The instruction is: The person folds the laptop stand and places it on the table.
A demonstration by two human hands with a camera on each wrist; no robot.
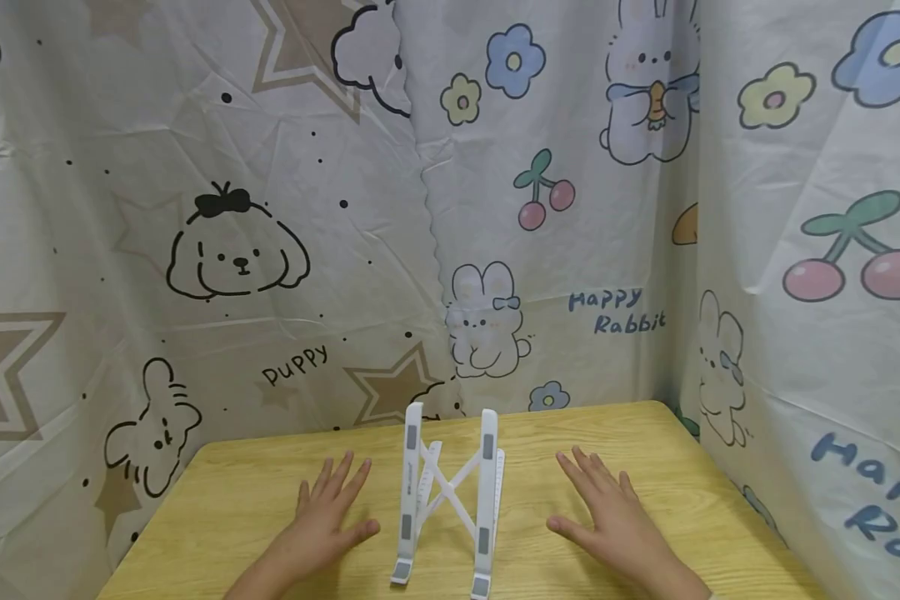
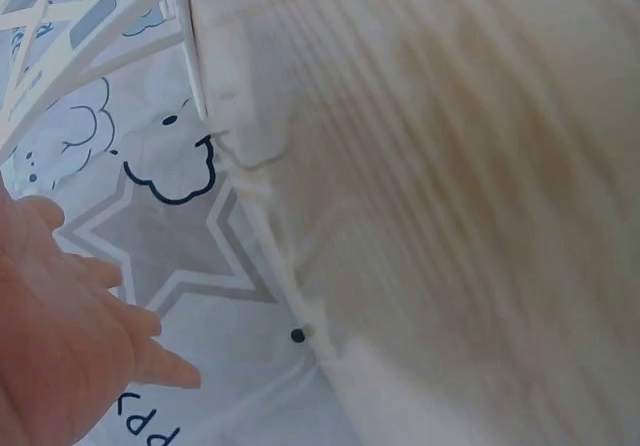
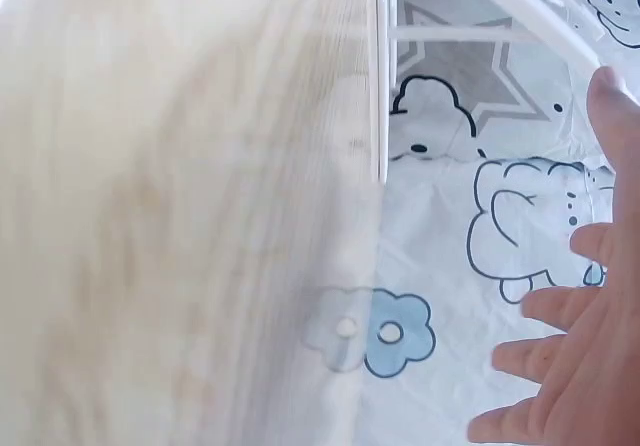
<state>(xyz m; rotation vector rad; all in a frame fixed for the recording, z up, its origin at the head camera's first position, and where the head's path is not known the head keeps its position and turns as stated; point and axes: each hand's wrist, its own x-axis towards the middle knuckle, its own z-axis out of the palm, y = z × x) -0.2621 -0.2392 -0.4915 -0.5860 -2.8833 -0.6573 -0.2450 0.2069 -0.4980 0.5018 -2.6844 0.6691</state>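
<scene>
A white folding laptop stand stands unfolded on the wooden table, with grey pads on its two front rails and a crossed brace between them. My left hand is to the left of the stand, fingers spread and apart from it. On the other side, my right hand is held with fingers spread, also not touching the stand. In the left wrist view part of the stand shows beyond the left hand. The right wrist view has the right hand at its edge, near one rail of the stand.
The light wooden table ends at a back edge against a hanging curtain printed with puppies, stars and rabbits. Another fold of curtain hangs along the right side of the table.
</scene>
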